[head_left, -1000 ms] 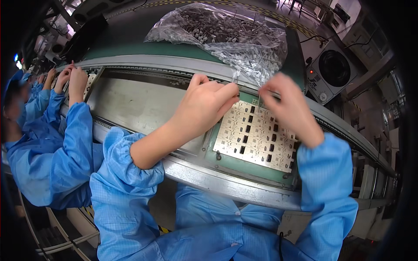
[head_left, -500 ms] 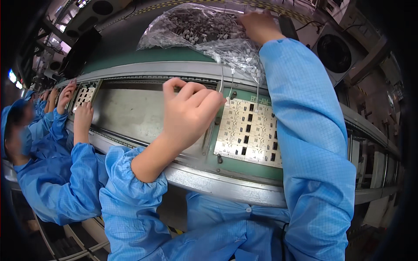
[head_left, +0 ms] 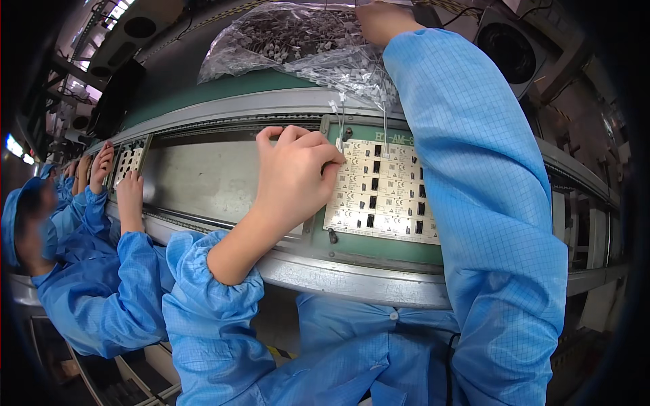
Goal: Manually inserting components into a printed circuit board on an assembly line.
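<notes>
My left hand (head_left: 296, 172) is curled over the left edge of a white printed circuit board panel (head_left: 399, 227), thumb and fingertips closed. Whatever they may pinch is hidden. Just beyond its fingertips, white-plugged wire leads (head_left: 340, 120) rise from the panel's far left corner. Another wire lead (head_left: 385, 128) stands on the panel further right. My right hand (head_left: 382, 21) reaches over the far right part of a clear plastic bag (head_left: 223, 57) full of wire leads with white plugs (head_left: 305, 37). Its fingertips are partly out of sight, so its grip is unclear.
The panel lies on a green carrier (head_left: 379, 252) on a conveyor line with metal rails (head_left: 352, 281). To the left, a co-worker's hand (head_left: 130, 196) touches another panel (head_left: 128, 159). A black round fan or speaker (head_left: 508, 53) stands at the far right.
My left hand has shifted slightly down along the panel's left edge, its fingers curling further. My right hand has moved a little left and farther away over the bag. The view has shifted slightly.
</notes>
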### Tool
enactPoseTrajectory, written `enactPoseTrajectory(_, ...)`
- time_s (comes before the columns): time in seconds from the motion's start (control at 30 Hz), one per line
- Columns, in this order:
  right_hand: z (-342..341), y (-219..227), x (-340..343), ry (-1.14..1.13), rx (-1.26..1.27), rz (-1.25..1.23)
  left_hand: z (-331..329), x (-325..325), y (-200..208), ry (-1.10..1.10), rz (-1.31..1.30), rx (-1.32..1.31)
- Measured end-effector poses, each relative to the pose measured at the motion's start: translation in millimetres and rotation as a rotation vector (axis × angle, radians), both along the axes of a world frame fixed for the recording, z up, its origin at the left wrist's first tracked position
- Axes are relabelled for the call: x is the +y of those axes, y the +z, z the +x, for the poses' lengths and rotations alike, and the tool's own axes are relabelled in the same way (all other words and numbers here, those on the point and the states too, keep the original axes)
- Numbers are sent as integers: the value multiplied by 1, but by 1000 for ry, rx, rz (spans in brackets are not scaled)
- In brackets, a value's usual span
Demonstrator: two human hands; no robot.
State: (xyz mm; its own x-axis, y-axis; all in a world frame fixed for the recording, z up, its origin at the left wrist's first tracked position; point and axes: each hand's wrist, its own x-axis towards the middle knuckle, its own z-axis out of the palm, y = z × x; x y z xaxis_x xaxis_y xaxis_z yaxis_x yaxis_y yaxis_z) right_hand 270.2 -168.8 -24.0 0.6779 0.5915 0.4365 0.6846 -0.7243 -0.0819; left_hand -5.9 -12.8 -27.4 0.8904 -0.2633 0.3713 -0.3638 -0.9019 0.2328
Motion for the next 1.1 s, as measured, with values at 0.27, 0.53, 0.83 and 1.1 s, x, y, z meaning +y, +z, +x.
enactPoseTrajectory(0.27,9,9,16,-111,79,-91,-3,-3,3,79,2,26)
enactPoseTrajectory(0.53,-8,43,19,36,406,351,-7,-2,-3,66,19,-32)
enactPoseTrajectory(0.83,-19,9,37,111,-16,-94,-16,-6,-11,80,70,-138)
enactPoseTrajectory(1.1,-25,11,37,138,-132,-42,-15,-7,-13,71,83,-150)
